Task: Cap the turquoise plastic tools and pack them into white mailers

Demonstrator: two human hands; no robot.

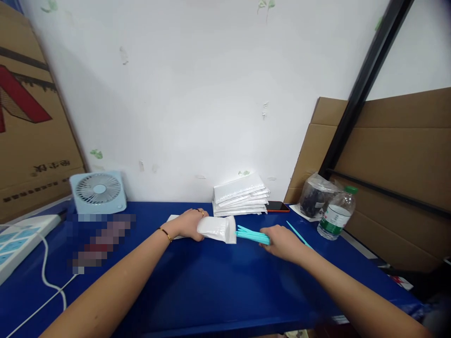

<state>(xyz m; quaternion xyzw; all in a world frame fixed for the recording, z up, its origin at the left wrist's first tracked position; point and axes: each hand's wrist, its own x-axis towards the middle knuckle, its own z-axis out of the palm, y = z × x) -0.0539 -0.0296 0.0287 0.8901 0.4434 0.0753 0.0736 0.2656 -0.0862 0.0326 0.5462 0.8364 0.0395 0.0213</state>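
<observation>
My left hand grips a white padded envelope lying on the blue table; the envelope's open end points right. My right hand is closed around a bundle of thin turquoise sticks. The far tips of the bundle reach the mouth of the envelope. Another turquoise stick lies on the table just beyond my right hand. Behind my hands, against the wall, stands a pile of white padded envelopes.
A light blue fan stands at the back left, near a white power strip with cables. A phone lies beside the envelope pile. At the right are a water bottle and a plastic-wrapped dark item. Cardboard lines the right side.
</observation>
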